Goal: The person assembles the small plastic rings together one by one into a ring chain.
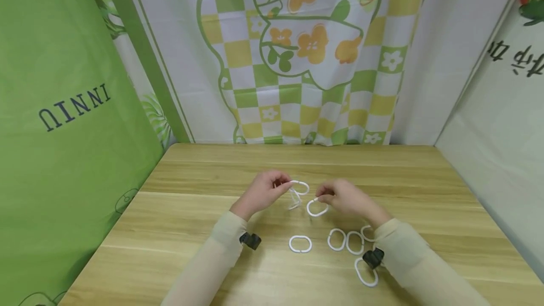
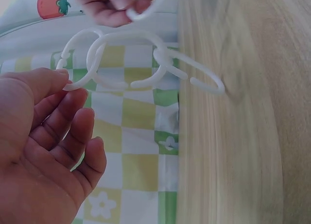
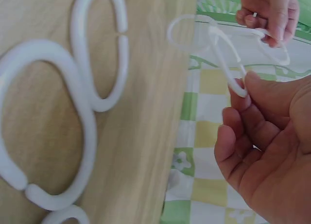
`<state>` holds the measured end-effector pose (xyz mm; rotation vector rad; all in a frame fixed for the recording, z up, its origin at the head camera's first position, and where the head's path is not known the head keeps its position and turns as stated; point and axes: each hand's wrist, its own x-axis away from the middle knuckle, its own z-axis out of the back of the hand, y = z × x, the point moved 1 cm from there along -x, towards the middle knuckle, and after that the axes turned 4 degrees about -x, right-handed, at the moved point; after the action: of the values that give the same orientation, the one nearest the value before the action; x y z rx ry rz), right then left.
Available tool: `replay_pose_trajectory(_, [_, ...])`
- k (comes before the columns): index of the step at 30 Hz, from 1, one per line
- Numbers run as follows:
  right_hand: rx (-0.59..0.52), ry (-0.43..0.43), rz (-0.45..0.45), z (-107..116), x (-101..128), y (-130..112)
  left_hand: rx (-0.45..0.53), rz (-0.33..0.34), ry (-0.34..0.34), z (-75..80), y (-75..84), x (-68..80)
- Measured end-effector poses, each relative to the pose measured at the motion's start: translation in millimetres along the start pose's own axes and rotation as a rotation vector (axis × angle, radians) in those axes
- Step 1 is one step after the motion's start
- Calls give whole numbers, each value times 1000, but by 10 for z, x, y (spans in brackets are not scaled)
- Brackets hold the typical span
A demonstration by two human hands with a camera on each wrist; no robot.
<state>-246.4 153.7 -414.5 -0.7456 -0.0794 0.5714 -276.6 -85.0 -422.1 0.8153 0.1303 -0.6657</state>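
Observation:
Near the middle of the table, my left hand [image 1: 264, 193] pinches an oval white plastic link [image 1: 308, 189] between thumb and fingertips. In the left wrist view, a middle link [image 2: 130, 34] is hooked through that one, and a further link [image 2: 206, 74] hangs from its other end. Each link has a small split in its side. My right hand [image 1: 347, 197] pinches a separate white link [image 1: 310, 213] by its edge, just right of the short chain. The two hands are close together above the wooden table, with a small gap between the chain and the single link.
Several loose white links lie on the wooden table [image 1: 191, 249]: one link [image 1: 300, 251] in front of the hands, others, including a link [image 1: 366, 284], near and partly under the right forearm. A patterned curtain [image 1: 289, 107] hangs behind; cloth walls stand at both sides.

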Motion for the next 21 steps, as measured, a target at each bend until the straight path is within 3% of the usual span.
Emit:
replay_pose_trajectory(8, [0, 38, 1, 73, -22, -93, -12, -78, -32, -40, 61, -5])
replay_pose_trajectory(21, [-36, 58, 17, 85, -34, -133, -100, -136, -97, -136, 141, 8])
